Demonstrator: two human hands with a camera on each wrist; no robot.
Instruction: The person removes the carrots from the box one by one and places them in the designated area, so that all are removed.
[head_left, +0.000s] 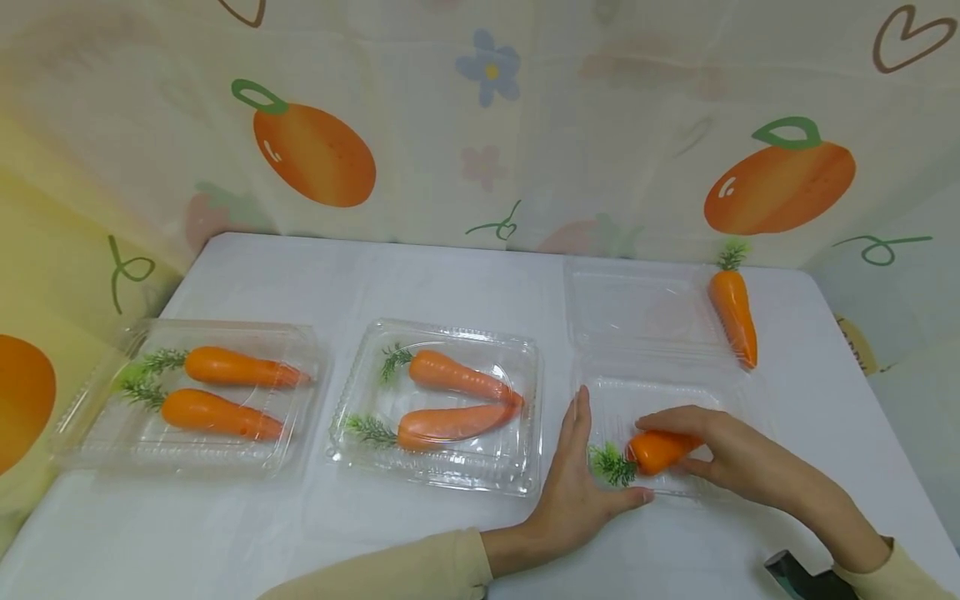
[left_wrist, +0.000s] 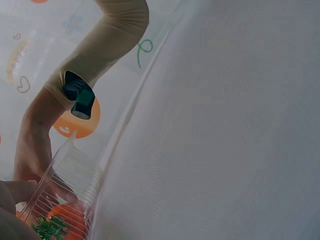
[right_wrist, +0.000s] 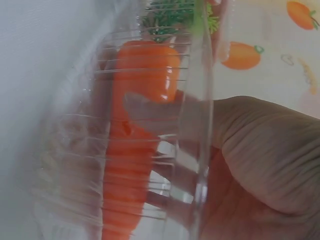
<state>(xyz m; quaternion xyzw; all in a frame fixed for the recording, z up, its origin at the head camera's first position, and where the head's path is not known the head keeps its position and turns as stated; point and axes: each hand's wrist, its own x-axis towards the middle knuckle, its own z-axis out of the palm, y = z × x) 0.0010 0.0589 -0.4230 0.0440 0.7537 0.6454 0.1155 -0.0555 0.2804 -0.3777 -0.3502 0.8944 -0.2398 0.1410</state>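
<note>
An orange toy carrot [head_left: 652, 452] with a green leafy top lies in the base of a clear plastic clamshell box [head_left: 618, 396], leaves pointing left. My right hand [head_left: 731, 454] grips this carrot from the right, fingers over its far side. Through the ribbed box wall, the right wrist view shows the thumb against the carrot [right_wrist: 140, 65]. My left hand [head_left: 573, 500] rests at the box's left front corner, fingers straight along the left side and thumb spread along the front edge. The box's lid [head_left: 637, 300] is folded back, away from me.
Another carrot [head_left: 733, 312] lies by the lid's right edge. Left of my hands stand a closed clear box [head_left: 442, 479] with two carrots and, farther left, another clear box [head_left: 90, 433] with two carrots. A printed curtain [head_left: 600, 167] hangs behind the white table [head_left: 202, 517].
</note>
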